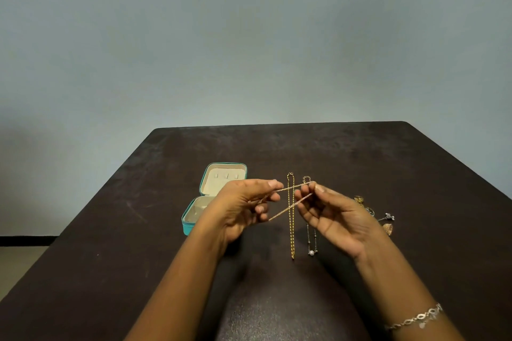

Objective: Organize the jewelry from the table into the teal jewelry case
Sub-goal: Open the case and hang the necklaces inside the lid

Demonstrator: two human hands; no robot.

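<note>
1. Starting at the left: the teal jewelry case (187, 229) lies open on the tabletop (110, 243), left of centre, lid tipped back w/ small tabs on its cream lining. No jewelry shows in it; your left hand covers part of the base, so I can't vouch for every compartment.
2. Your left hand (243, 207) is up off the tabletop, thumb and forefinger pinching one end of a thin chain (282, 211).
3. That chain runs in two strands across to your other hand, pulled fairly taut, just right of the case and above the tabletop. Looks like step in hand = getting this one necklace ready to stow; task seems early.
4. Beneath it, a gold necklace (291, 230) lies straight, clasp toward the far edge. Just beside it lies a silver necklace (312, 243) w/ a pearl-like drop at its near end.
5. Your right hand (332, 216) pinches the chain's other end at the fingertips.
6. Next move, as I judge it: carry the chain left over the case and lower it in w/o snagging the two necklaces below. Keep tension gentle; thin links tangle fast.
7. Toward the right edge sit small pieces (388, 218), rings and earrings prob., partly behind your right hand and too tiny to sort out.
8. A bracelet (418, 320) is on your right wrist.
</note>
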